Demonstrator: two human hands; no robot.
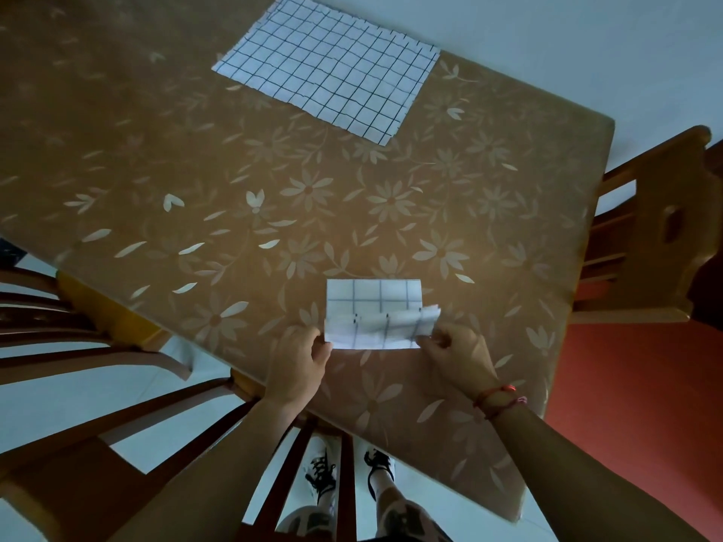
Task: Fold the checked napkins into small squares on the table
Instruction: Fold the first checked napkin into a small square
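Observation:
A small folded checked napkin (373, 312) lies near the front edge of the table (195, 181), white with dark grid lines. Its near flap is lifted and curls over the far half. My left hand (299, 363) pinches the napkin's near left corner. My right hand (455, 352) pinches the near right corner, with a red string bracelet on that wrist. A second checked napkin (328, 68) lies spread flat and unfolded at the far side of the table, away from both hands.
The table wears a brown cloth with pale flowers. A wooden chair (645, 236) stands at the right edge. Another chair's curved slats (129, 385) run under my left arm at the front left. Pale floor and my shoes (348, 469) show below.

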